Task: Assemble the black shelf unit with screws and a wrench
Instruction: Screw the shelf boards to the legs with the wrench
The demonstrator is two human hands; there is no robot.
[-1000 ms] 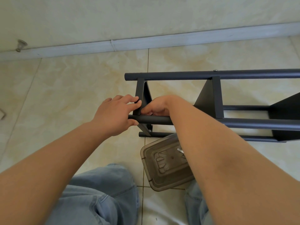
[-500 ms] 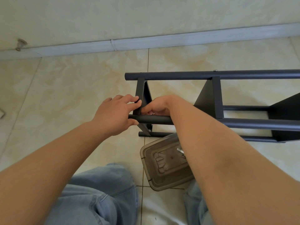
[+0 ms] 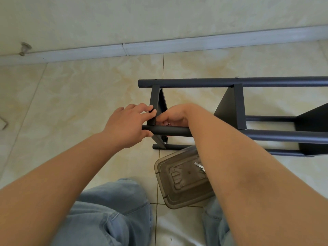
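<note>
both hands are at the end bracket (image 3: pixel 157 105) of the black shelf unit (image 3: pixel 236 107), which lies on its side on the tiled floor (image 3: pixel 79 96), and across the last second neither has shifted in any way i can see. left hand (image 3: pixel 128 124) is closed round the near tube (image 3: pixel 170 130) just left of that bracket, thumb under the tube, fingertips reaching onto the bracket's edge. right hand (image 3: pixel 174 116) sits just right of the bracket behind the near tube, fingers curled in toward the joint; what they hold, if anything, is hidden, so i cannot tell. with nothing moving, this looks like slow fiddly work at the joint, probably seating or turning a screw by feel. near the bracket, on my side of it, a smoky plastic tray (image 3: pixel 179 181) holds something pale, partly hidden by the right forearm.
</note>
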